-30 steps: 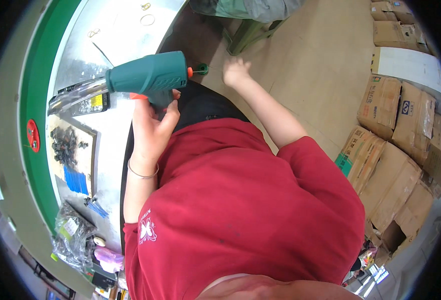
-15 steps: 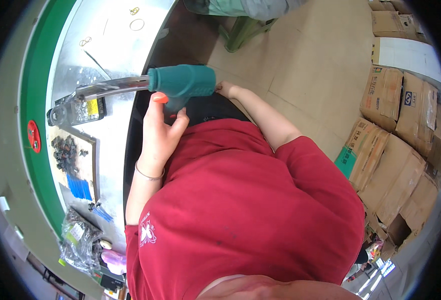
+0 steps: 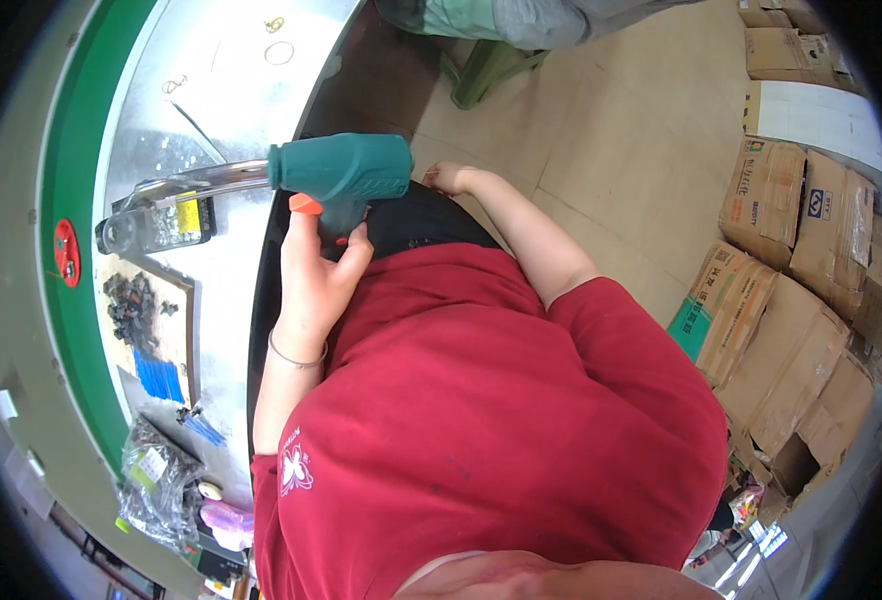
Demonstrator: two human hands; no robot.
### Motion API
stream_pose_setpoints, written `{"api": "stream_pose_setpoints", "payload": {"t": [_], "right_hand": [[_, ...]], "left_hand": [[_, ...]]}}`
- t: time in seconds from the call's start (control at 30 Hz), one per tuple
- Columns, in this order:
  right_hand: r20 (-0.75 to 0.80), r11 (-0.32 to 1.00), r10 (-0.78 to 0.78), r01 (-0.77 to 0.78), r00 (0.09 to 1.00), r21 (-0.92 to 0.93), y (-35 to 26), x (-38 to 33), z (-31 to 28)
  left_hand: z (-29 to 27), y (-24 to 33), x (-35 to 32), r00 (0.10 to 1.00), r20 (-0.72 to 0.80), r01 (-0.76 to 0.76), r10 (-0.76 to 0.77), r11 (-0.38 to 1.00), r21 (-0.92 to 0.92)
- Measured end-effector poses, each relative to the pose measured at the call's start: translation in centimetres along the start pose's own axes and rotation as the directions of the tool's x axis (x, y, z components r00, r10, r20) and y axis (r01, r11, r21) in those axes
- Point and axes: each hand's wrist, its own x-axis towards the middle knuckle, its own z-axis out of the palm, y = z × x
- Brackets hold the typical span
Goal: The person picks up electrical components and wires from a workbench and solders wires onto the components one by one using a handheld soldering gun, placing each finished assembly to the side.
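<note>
My left hand [image 3: 311, 275] is closed around the handle of a teal heat gun [image 3: 346, 165], with an orange tip showing on one finger. The gun's body hides part of the grip. Its long shiny metal nozzle [image 3: 226, 175] points left over the worktable [image 3: 236, 90], above a dark box with a yellow label [image 3: 191, 215]. Behind the gun, close to the black surface by my lap, is my right hand [image 3: 448, 179]. Its fingers look curled, and their tips and anything in them are hidden.
A board [image 3: 176, 325] carries dark small parts and blue strips [image 3: 159, 378]. Nearer are a clear plastic bag [image 3: 156, 485] and a pink item [image 3: 226, 522]. Rubber bands lie at the table's far end. Another person's leg [image 3: 561, 20] and a green stool [image 3: 481, 72] are ahead; cardboard boxes [image 3: 771, 330] stand right.
The heat gun has shifted left with my left hand on it. A gap now shows between its rear end and my right hand, which is more visible.
</note>
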Motion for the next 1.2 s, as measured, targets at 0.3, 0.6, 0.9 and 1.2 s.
{"api": "stream_pose_setpoints", "payload": {"t": [0.3,0.6,0.9,1.2], "right_hand": [[-0.596,0.811,-0.534,0.164,0.600,-0.562,-8.3,-6.7,-4.2],[0.058,0.451,-0.892,0.877,0.448,0.168,-24.8,-23.6,-0.5],[0.239,0.446,-0.892,0.827,0.383,0.343,-30.3,-25.9,5.9],[0.222,0.006,-0.975,0.994,-0.018,0.106,-33.3,-23.9,10.0]], "left_hand": [[-2.1,1.5,-1.9,0.995,-0.091,-0.062,0.039,0.964,-0.258],[-4.3,2.3,-3.4,0.962,0.063,-0.249,0.265,0.949,-0.195],[-6.1,2.7,-5.3,0.980,-0.038,-0.196,0.194,0.978,-0.076],[-9.5,3.8,-8.3,0.954,-0.102,-0.240,0.281,0.923,0.300]]}}
